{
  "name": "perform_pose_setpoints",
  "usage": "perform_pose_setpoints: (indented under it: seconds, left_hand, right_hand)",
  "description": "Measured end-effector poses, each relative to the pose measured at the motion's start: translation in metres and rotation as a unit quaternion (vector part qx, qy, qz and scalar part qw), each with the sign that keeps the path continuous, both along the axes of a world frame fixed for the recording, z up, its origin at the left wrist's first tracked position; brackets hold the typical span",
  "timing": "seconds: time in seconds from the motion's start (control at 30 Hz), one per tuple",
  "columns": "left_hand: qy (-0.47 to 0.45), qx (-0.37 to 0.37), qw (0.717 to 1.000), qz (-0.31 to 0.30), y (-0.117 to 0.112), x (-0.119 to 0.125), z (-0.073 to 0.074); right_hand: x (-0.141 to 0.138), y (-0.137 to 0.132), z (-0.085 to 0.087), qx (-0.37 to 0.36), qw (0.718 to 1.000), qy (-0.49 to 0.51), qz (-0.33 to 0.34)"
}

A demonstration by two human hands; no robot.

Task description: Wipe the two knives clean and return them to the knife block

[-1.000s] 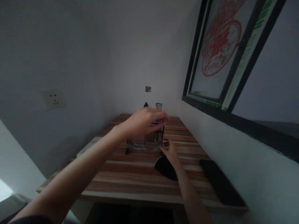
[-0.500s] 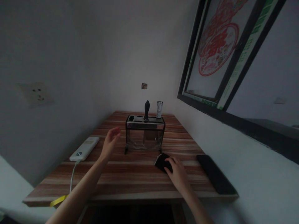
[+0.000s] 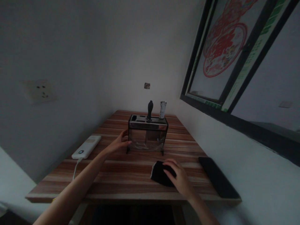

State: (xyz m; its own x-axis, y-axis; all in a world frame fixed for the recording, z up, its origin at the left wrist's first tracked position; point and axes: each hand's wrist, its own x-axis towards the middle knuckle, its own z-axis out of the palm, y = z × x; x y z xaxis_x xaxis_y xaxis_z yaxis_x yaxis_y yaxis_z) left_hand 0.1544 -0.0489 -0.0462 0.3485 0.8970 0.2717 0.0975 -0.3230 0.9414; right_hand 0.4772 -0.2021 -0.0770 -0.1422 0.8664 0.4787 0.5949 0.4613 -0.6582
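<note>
My left hand (image 3: 121,141) is at the left side of a clear-walled knife block (image 3: 147,125), thumb in front and fingers behind its black frame. The block stands upright on short feet, with slots in its metallic top. A black handle (image 3: 150,108) rises from the top, and a silvery, shiny piece (image 3: 162,109) stands beside it. Nearer me, my right hand (image 3: 177,175) pinches a black cloth (image 3: 161,173) with a pale edge. The cloth lies on the table, partly covered by my fingers.
On the wood-grain table (image 3: 112,184) a white power bank (image 3: 86,147) with a cable lies at left. A black phone-like slab (image 3: 219,177) lies by the right edge. Walls close in behind and on both sides; a dark-framed window (image 3: 222,109) is at right.
My left hand has moved right and taken hold of the knife block's side. My right hand has drawn the black cloth slightly toward me, away from the block. The view has shifted a little.
</note>
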Motion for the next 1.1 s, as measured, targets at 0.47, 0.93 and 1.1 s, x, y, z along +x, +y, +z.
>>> perform_pose_setpoints:
  seconds: [0.47,0.93,1.1]
  left_hand:
    - [0.013,0.022,0.997,-0.070,0.037,-0.009,0.029]
    - [0.037,0.019,0.998,-0.057,0.038,-0.003,0.046]
    - [0.030,0.025,0.998,-0.049,0.045,0.003,0.046]
  right_hand:
    - [0.033,0.156,0.076,-0.121,0.958,0.177,0.188]
    - [0.035,0.170,0.075,-0.153,0.945,0.197,0.211]
    - [0.048,0.170,0.083,-0.159,0.948,0.178,0.213]
